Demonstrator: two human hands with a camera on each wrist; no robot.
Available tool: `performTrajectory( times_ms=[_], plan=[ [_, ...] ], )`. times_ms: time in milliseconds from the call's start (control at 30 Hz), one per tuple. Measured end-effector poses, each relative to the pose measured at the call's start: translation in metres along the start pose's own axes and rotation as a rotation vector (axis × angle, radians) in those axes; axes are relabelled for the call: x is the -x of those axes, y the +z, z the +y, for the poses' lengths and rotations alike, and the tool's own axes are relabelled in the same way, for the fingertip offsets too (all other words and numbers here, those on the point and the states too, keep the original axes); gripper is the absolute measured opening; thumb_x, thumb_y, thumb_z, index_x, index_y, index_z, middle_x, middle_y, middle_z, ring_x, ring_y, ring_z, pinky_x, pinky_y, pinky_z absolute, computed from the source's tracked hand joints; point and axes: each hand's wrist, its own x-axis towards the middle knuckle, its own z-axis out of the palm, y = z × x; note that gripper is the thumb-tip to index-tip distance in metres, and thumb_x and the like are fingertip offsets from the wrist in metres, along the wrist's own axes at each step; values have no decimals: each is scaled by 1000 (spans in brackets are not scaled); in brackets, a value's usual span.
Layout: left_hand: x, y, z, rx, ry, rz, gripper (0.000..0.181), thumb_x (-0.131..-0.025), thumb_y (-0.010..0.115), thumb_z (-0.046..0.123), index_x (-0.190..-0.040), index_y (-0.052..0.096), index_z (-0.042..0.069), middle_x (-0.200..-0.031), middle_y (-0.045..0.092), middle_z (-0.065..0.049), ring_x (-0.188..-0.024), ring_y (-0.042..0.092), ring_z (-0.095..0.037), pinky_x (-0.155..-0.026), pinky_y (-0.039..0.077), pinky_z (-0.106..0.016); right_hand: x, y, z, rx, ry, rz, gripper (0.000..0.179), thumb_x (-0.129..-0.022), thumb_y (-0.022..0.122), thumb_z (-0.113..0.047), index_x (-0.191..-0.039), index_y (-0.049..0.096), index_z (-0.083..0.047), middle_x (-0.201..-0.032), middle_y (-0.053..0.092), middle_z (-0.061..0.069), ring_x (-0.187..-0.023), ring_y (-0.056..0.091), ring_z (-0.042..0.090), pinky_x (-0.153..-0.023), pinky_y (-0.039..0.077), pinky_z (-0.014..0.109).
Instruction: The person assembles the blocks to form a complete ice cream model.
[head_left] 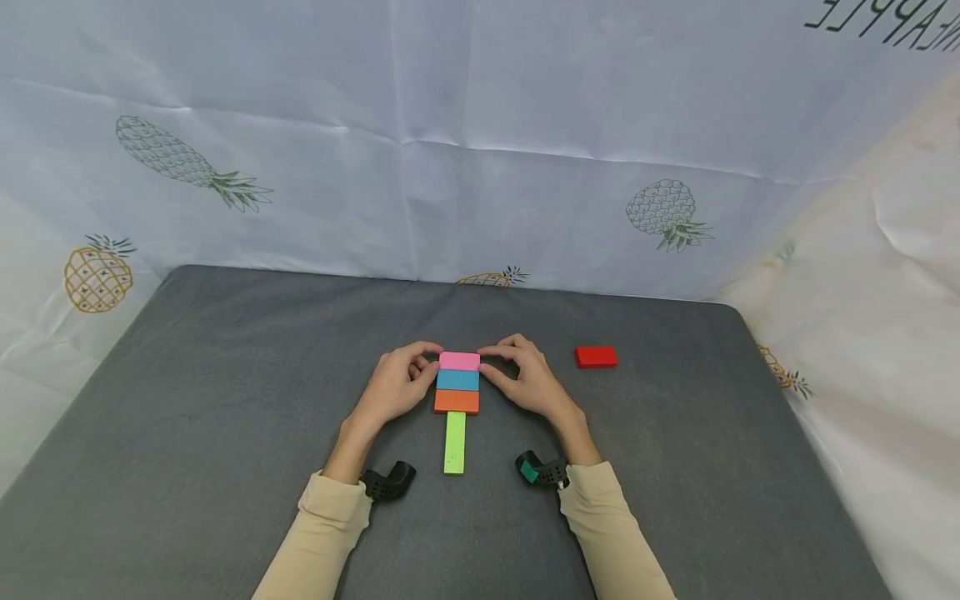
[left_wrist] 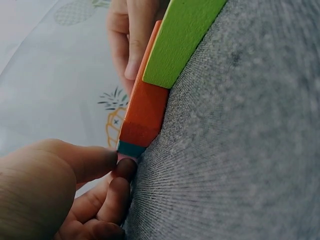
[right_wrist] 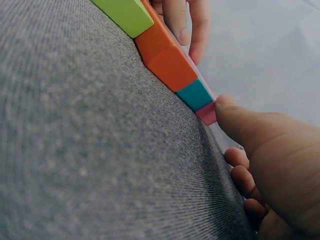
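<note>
A pink block (head_left: pixel 459 361) lies flat at the far end of a row of coloured blocks. My left hand (head_left: pixel 399 379) holds its left end between thumb and index finger, and my right hand (head_left: pixel 528 377) grips the right end in the same way. Against the pink one, on the near side, lies a blue block (head_left: pixel 457 380), followed by an orange block (head_left: pixel 456 402). A narrow light-green block (head_left: pixel 454 443) points lengthwise toward me from the orange one's middle. In the left wrist view, the thumb and fingertips mostly cover the pink block (left_wrist: pixel 126 157).
To the right of my right hand, a red block (head_left: pixel 596 357) lies alone on the grey cloth-covered table (head_left: pixel 225 400). A white curtain (head_left: pixel 450 208) with pineapple prints hangs behind the table's far edge. Black wrist mounts (head_left: pixel 388 482) sit by both forearms.
</note>
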Motion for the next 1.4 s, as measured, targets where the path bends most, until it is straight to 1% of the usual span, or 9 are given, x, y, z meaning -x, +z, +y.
performTrajectory(
  times_ms=[433, 700, 833, 900, 1100, 1267, 1400],
  plan=[
    [0, 1, -1, -1, -2, 7, 25, -99, 64, 9, -122, 69, -1, -81, 69, -11, -63, 53, -11, -59, 42, -24, 0, 2, 2, -1, -3, 11, 29, -95, 74, -21, -123, 75, -11, -111, 62, 12, -102, 56, 26, -92, 37, 41],
    [0, 1, -3, 2, 3, 3, 25, -99, 65, 10, -121, 70, 0, -80, 69, -10, -62, 53, -11, -60, 43, -24, 0, 2, 2, -3, -7, 15, 30, -95, 74, -21, -123, 74, -11, -112, 62, 13, -104, 56, 27, -93, 37, 44],
    [0, 1, -2, 9, 1, -2, 25, -99, 65, 10, -121, 69, 0, -80, 68, -10, -62, 53, -11, -59, 43, -24, 0, 1, 2, -3, -4, 7, 31, -96, 73, -21, -124, 74, -11, -112, 63, 13, -101, 55, 25, -92, 37, 42],
    [0, 0, -1, 12, 0, -4, 25, -99, 65, 10, -121, 69, 0, -80, 68, -10, -61, 52, -11, -59, 42, -24, 0, 0, 2, -5, -10, 6, 31, -96, 73, -20, -125, 73, -10, -112, 63, 13, -99, 55, 24, -91, 39, 40],
    [0, 0, -1, 13, 0, -6, 25, -99, 65, 10, -121, 69, -1, -80, 68, -10, -61, 52, -11, -60, 43, -24, 1, -7, 1, -10, -25, 11, 33, -96, 73, -18, -127, 72, -9, -111, 65, 12, -94, 54, 21, -85, 46, 37],
    [-1, 0, -2, 15, 1, -7, 25, -99, 65, 10, -121, 69, -1, -80, 68, -10, -61, 52, -11, -60, 42, -24, 3, -16, 2, 16, -20, 27, 31, -97, 72, -19, -127, 73, -10, -114, 68, 11, -96, 57, 22, -83, 47, 36],
    [-1, 0, -2, 20, 5, -9, 25, -98, 65, 9, -121, 69, -1, -80, 67, -9, -61, 51, -11, -60, 42, -24, 5, -24, 4, 30, 0, 33, 30, -97, 71, -19, -126, 73, -11, -118, 69, 11, -100, 57, 24, -82, 45, 34]
  ],
)
